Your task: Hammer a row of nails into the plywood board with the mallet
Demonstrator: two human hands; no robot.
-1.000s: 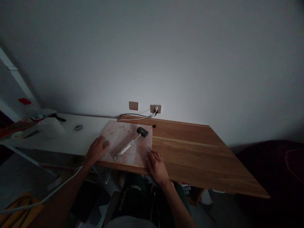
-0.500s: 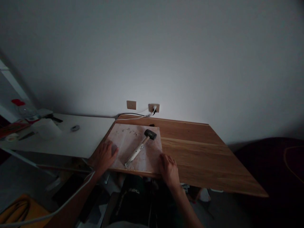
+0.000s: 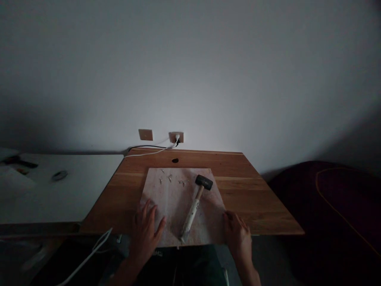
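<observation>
A pale, stained board [image 3: 175, 210] lies on the wooden tabletop, its near edge slightly past the tabletop's front edge. My left hand [image 3: 145, 230] rests on the board's left side, fingers spread. At the right edge, my right hand [image 3: 238, 235] has its fingers curled against the board; their undersides are hidden. A mallet [image 3: 193, 212] lies diagonally on the board, with its black head [image 3: 204, 182] at the far right and its worn white handle toward me. Several small shiny screw-like pieces [image 3: 170, 178] are scattered along the board's far part.
The wooden tabletop [image 3: 253, 194] stands against the wall. Behind it, a white and a black cable run to a wall socket [image 3: 176, 137]. A white table [image 3: 89, 186] adjoins on the left, bearing a roll-like ring [image 3: 60, 175]. A dark red rounded bulk [image 3: 324, 206] sits at right.
The board, with the mallet and small pieces on it, has shifted right on the tabletop and toward me. Both hands moved with it. The camera view has turned right.
</observation>
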